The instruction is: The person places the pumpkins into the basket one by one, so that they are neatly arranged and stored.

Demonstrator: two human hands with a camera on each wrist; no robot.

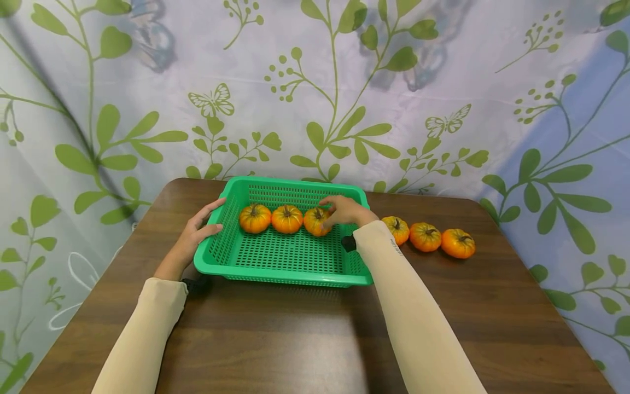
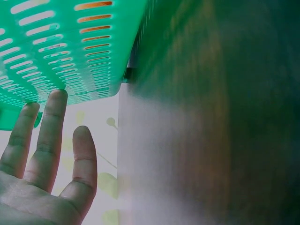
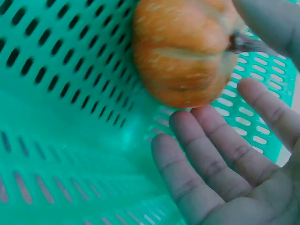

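A green plastic basket [image 1: 295, 276] with slotted walls stands on the table. Inside it, three small orange pumpkins sit in a row: a left pumpkin [image 1: 255, 219], a middle one [image 1: 287, 219] and a right one [image 1: 316, 221]. My right hand [image 1: 343, 210] reaches over the basket to the right pumpkin. In the right wrist view its fingers [image 3: 220, 161] are extended, some fingertips at the side of that pumpkin [image 3: 183, 56], without a grip. My left hand [image 1: 194, 232] rests at the basket's left end, its fingers [image 2: 49, 136] fairly straight beside the slotted wall.
Three more pumpkins lie in a line on the table right of the basket: one [image 1: 397, 230] partly behind the right sleeve, another [image 1: 425, 237], and the outermost [image 1: 458, 243]. The brown wooden table [image 1: 275, 339] reaches back to a leaf-patterned curtain [image 1: 275, 98].
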